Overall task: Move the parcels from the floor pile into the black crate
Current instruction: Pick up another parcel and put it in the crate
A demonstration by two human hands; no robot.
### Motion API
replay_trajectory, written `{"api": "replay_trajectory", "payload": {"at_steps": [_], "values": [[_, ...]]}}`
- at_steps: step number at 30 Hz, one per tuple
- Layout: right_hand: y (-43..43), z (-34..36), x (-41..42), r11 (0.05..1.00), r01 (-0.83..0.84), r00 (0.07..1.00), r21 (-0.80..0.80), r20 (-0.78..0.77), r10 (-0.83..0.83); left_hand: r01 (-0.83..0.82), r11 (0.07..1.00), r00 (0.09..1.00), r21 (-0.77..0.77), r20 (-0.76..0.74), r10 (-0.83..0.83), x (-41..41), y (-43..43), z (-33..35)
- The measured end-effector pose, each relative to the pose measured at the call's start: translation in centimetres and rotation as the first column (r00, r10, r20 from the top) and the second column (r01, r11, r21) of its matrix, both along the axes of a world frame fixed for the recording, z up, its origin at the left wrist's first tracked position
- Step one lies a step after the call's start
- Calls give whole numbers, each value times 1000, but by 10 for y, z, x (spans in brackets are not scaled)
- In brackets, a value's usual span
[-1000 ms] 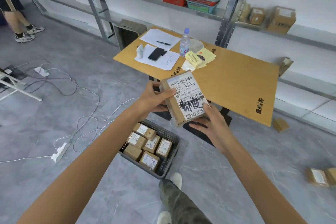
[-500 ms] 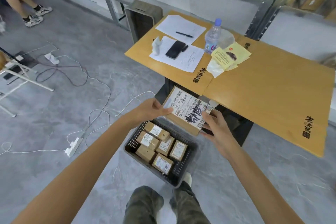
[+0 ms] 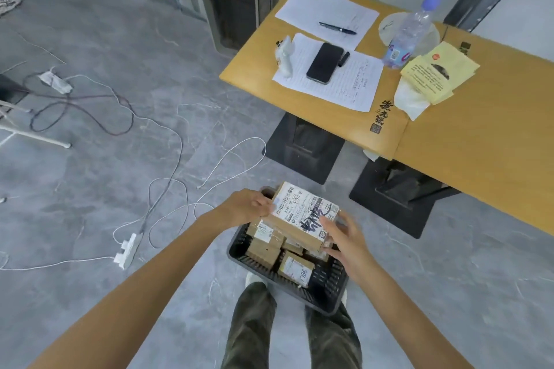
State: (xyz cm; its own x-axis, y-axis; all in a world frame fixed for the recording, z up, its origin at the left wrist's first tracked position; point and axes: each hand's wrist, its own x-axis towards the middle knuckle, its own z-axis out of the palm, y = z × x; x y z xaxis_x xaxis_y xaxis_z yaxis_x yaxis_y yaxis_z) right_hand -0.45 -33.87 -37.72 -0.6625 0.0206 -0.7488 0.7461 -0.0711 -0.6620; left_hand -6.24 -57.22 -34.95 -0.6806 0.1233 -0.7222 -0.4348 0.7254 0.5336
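A brown cardboard parcel with a white barcode label and black scrawl is held flat just above the black crate. My left hand grips its left end and my right hand grips its right end. The crate sits on the grey floor in front of my feet and holds several smaller labelled parcels, partly hidden under the big one. The floor pile is out of view.
A low yellow table stands right behind the crate, carrying papers, a phone, a pen and a water bottle. Black table bases rest on the floor. White cables and a power strip trail at left. An empty grey bin leans by the shelving.
Both hands have lowered the large parcel from chest height down to just over the crate. My head has tilted down, so the shelves have left the view.
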Motion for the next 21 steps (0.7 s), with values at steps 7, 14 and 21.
{"api": "replay_trajectory", "payload": {"at_steps": [7,14,21], "values": [[-54,-143,8,971,-106,969,213,241,52,-83,994,996,-66,-25,81,-14,-49,-125],[-96,-348,21,941,-201,890,271,453,60,-74,994,990,-86,-130,62,-18,-84,-291],[-145,-501,29,908,-301,849,291,515,117,-144,989,969,-25,-208,136,-21,-76,-403]]}}
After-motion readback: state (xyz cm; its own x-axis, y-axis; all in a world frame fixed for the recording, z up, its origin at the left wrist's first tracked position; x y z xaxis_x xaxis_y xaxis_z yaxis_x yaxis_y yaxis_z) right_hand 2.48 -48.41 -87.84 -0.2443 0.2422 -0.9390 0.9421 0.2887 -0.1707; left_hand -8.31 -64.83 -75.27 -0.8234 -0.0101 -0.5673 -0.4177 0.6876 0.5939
